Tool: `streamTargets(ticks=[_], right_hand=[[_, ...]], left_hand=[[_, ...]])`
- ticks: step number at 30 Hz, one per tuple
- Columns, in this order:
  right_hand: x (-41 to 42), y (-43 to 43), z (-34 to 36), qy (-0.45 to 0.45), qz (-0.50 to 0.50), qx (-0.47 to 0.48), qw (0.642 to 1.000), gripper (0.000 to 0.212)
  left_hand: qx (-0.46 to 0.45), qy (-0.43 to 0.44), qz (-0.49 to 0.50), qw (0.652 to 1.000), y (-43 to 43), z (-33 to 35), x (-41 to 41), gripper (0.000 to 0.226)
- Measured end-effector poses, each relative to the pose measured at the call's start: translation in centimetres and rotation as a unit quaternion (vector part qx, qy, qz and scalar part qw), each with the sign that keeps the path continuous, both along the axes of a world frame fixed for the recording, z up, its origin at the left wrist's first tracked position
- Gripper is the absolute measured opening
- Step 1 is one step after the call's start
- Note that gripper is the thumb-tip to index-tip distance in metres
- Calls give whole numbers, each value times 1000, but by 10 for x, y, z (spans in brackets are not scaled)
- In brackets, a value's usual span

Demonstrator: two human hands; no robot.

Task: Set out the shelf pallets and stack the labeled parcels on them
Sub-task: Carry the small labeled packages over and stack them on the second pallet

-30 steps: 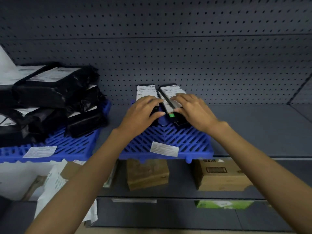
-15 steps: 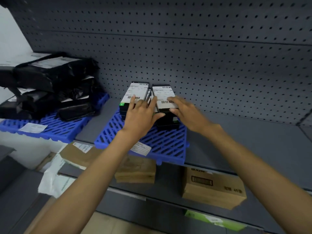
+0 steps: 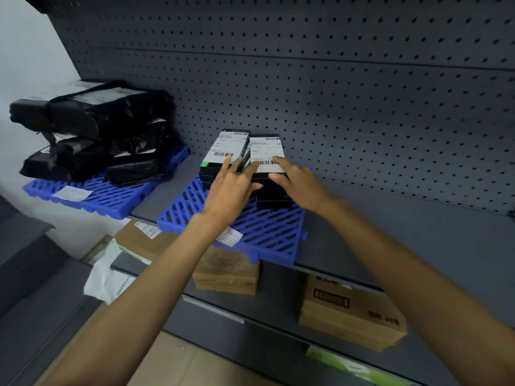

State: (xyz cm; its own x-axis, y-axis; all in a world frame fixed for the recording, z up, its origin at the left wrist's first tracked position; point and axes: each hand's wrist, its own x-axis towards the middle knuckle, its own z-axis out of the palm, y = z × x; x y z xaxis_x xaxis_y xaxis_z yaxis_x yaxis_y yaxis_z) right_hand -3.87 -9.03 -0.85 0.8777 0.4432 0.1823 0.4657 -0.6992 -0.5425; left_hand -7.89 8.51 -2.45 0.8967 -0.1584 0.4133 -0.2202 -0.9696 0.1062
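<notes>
Pallets first, since they're the biggest bits: two blue slatted plastic ones are sitting on the grey shelf [image 3: 418, 240] in front of the pegboard back [image 3: 334, 93]. The nearer pallet [image 3: 267, 232] is hanging a little over the shelf edge and is wearing a white sticker on its front, while the far pallet [image 3: 106, 196] off to the left is carrying a messy heap of black poly-bag parcels [image 3: 106, 135] with white labels, plus its own sticker. At the back of the nearer pallet two stacks of black boxes are standing side by side and touching, the left stack [image 3: 223, 154] and the right stack [image 3: 267, 174], each showing a white barcode label on top and a bit of green on the side. Both hands are lying open and flat, not gripping anything: the left hand [image 3: 231, 188] is spreading its fingers over the seam between the stacks, and the right hand [image 3: 301, 182] is resting fingertips on the right stack's label. How many boxes are in each stack I honestly can't tell, the hands are covering the fronts, and the label print is too blurry to read. Down below, cardboard boxes [image 3: 351, 310] are peeking out from the lower shelf, partly cut off by the pallet and arms.
</notes>
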Motion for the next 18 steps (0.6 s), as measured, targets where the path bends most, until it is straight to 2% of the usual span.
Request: streamTargets(ticks=[7,10,14,18], right_hand=[[-2,-26,-6,19,30,-21,999,59],[-4,-29,-8,32,49,-21,998,62],[0,-37,-14,61,70,-24,995,81],[-4,-34,-20,12,42,-8,999,94]], left_hand=[[-47,-19,-29,998,-14,-4,-9,57],[-37,-40,-39,998,-10,-6,-13,58],[-2,-39,-45,998,-4,-8,-17,69],[25,-81,-56,995,-4,-13,-17,72]])
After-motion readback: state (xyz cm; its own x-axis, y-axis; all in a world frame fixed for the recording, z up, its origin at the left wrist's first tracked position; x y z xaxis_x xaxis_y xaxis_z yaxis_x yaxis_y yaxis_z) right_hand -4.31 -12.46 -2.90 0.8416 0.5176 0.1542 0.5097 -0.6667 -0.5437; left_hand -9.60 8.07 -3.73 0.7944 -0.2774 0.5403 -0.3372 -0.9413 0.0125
